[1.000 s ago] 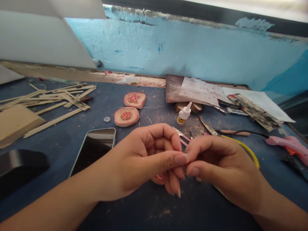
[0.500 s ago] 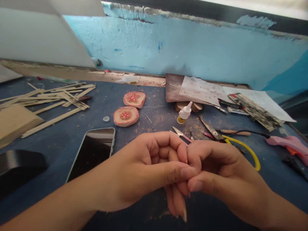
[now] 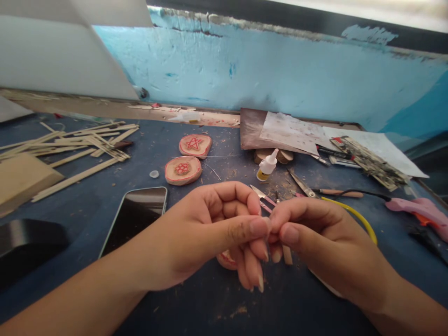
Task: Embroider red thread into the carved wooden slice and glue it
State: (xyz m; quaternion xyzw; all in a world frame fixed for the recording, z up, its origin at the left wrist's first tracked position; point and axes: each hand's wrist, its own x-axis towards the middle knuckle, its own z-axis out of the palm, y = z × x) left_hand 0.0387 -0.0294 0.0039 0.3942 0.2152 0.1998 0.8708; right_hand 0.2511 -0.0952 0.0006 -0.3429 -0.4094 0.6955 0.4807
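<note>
My left hand (image 3: 217, 233) is closed in a pinch, thumb against fingers, its tips nearly meeting the other hand's. My right hand (image 3: 325, 247) also pinches, thumb to forefinger. Whatever lies between the fingertips is too small or hidden to make out. Partly covered below the left fingers is a red-edged wood slice (image 3: 227, 261). A flat wooden piece (image 3: 287, 255) shows under the right fingers. Just beyond the fingertips lie small pink-handled snips (image 3: 266, 200). Further back sit a wood slice with a red star (image 3: 195, 145) and one with a red flower (image 3: 182, 170).
A white glue bottle (image 3: 267, 166) stands upright past the hands. Left are a phone (image 3: 136, 217), a small white cap (image 3: 154, 174), thin wooden sticks (image 3: 79, 173) and a wood block (image 3: 28, 182). Yellow-handled scissors (image 3: 303, 184) and a pink glue gun (image 3: 413, 210) lie right.
Both hands have risen slightly and the fingertips have drawn a little apart. The wood slice and flat wooden piece beneath them now show.
</note>
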